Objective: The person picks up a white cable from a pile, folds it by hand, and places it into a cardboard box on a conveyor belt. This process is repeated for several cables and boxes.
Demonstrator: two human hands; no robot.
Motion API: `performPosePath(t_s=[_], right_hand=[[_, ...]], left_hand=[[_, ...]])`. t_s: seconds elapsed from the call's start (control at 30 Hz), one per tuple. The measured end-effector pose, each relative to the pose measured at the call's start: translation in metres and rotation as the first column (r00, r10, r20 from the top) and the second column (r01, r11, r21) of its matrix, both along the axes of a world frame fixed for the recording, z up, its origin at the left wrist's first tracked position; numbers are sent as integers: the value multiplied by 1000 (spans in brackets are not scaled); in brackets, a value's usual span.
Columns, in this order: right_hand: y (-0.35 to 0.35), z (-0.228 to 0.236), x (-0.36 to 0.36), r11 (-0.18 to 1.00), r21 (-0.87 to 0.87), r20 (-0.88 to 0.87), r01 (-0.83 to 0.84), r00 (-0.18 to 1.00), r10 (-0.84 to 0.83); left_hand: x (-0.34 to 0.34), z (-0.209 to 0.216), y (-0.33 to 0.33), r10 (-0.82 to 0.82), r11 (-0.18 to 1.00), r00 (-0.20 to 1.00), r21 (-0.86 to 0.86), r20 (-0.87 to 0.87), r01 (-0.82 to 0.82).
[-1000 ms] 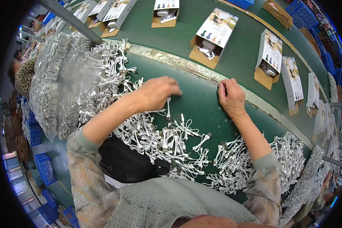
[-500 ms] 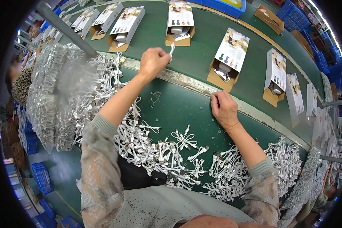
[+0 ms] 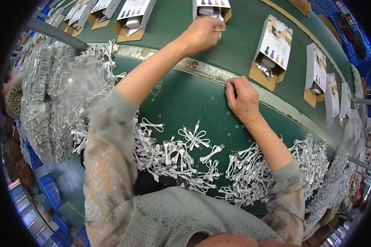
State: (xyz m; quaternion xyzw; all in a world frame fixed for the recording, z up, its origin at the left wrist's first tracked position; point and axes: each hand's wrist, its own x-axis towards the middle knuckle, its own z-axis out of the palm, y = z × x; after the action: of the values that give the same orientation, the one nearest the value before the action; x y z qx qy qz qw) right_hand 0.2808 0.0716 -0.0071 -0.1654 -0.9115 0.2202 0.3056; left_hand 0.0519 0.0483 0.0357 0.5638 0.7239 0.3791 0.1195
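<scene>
My left hand (image 3: 201, 36) reaches over the green conveyor belt to the open end of a white printed box (image 3: 212, 3). Its fingers are closed, slightly blurred, around a bundled white cable (image 3: 221, 17), partly hidden, that shows at the box's mouth. A white rounded device and silvery wrapping show inside that box. My right hand (image 3: 243, 99) rests in a loose fist against the metal rail (image 3: 202, 69) along the belt; nothing shows in its fingers. Before me, many bundled white cables (image 3: 173, 156) lie heaped on the green worktop (image 3: 181, 103).
Another open box (image 3: 274, 43) stands on the belt to the right, with several more on both sides. Clear plastic bags of cables (image 3: 39, 103) are stacked at left. A second cable heap (image 3: 249, 177) lies under my right forearm. Blue crates (image 3: 50, 191) stand at lower left.
My left hand has moved forward and right with the white cable, from the belt's near side to the box's mouth. The boxes sit shifted in view. My right hand stays a loose fist by the rail.
</scene>
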Motion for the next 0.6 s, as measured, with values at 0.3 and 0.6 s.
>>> performPosePath(t_s=[0.3, 0.6], right_hand=[[-3, -3, -4, 999, 35, -31, -3, 1000, 4], [-3, -2, -1, 998, 54, -11, 20, 1000, -20]], left_hand=[[89, 10, -181, -558, 782, 828, -371, -57, 501], [48, 42, -184, 10, 851, 906, -479, 422, 214]])
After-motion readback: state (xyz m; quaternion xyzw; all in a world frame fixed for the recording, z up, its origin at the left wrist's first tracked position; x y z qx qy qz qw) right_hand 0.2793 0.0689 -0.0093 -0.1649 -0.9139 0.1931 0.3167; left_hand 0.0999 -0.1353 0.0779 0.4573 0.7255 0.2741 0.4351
